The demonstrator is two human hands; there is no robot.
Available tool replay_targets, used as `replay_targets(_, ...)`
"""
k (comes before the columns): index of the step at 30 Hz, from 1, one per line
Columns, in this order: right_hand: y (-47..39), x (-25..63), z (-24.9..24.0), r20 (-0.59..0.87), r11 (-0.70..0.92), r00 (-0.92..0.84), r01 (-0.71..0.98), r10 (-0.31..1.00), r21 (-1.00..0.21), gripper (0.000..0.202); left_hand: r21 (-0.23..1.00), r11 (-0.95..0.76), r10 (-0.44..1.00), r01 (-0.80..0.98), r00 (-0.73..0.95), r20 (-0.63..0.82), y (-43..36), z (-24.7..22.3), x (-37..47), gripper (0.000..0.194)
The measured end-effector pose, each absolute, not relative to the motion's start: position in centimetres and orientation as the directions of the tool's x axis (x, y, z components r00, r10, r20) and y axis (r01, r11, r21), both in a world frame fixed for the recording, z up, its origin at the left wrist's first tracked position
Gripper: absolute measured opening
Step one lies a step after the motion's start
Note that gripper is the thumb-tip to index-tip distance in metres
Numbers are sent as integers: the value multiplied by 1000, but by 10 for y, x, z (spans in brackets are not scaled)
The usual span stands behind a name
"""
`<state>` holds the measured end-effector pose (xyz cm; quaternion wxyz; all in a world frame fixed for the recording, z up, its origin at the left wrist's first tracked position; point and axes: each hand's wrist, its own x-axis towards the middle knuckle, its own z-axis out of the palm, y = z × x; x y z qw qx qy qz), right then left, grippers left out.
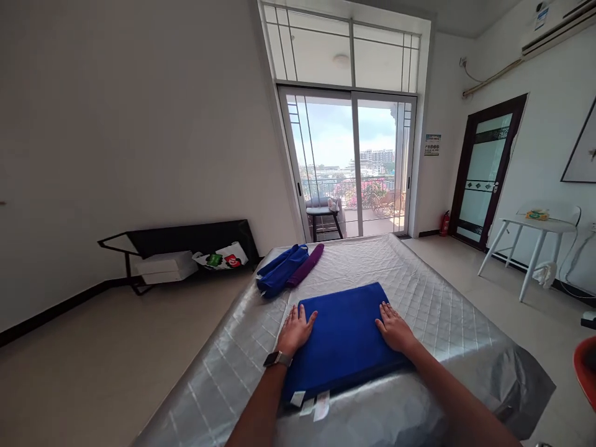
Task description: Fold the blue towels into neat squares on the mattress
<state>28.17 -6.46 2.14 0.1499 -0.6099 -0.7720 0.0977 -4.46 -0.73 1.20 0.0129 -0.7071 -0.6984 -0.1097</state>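
Note:
A folded blue cloth [347, 338] lies flat on the silver quilted cover [433, 310], with white tags showing at its near left edge. My left hand [297, 329] rests on the cloth's left edge, fingers extended; a watch is on that wrist. On the right edge lies my right hand [395, 326], its fingers stretched out and pointing away from me. Neither hand grips anything. Beyond the cloth, toward the far left, a rolled blue bundle [279, 271] sits beside a purple roll [307, 266].
A black folded frame [186, 239] stands by the left wall with a white box [161, 267] and a printed bag [223, 257]. At the right are a white stool [535, 223] and part of a red object [586, 369]. Sliding glass doors stand behind.

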Motion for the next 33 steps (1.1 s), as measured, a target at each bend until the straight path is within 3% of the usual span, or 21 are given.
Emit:
replay_targets(4, -66, 279, 24, 106, 231, -207, 912, 973, -340, 63, 78, -185, 940, 980, 153, 305, -21, 33, 25, 74)
replay_targets(7, -65, 279, 23, 123, 234, -205, 919, 971, -316, 63, 87, -414, 882, 906, 376, 284, -33, 34, 94, 67)
replay_targets(10, -63, 280, 17, 153, 269, -234, 922, 960, -280, 58, 100, -460, 876, 882, 434, 209, -42, 25, 140, 63)
replay_targets(16, -58, 281, 8, 167, 260, -221, 928, 961, -266, 58, 103, -426, 896, 899, 403, 183, -54, 11, 128, 64)
replay_targets(23, -61, 282, 14, 165, 265, -223, 911, 961, -316, 60, 26, -209, 963, 978, 201, 181, -82, -4, 25, 66)
replay_targets(26, -63, 281, 21, 128, 248, -217, 916, 968, -315, 62, 7, -194, 957, 981, 188, 221, -98, -13, -10, 62)
replay_targets(33, -81, 282, 35, 64, 198, -188, 941, 980, -273, 63, 47, -75, 962, 996, 59, 268, -114, -8, -9, 75)
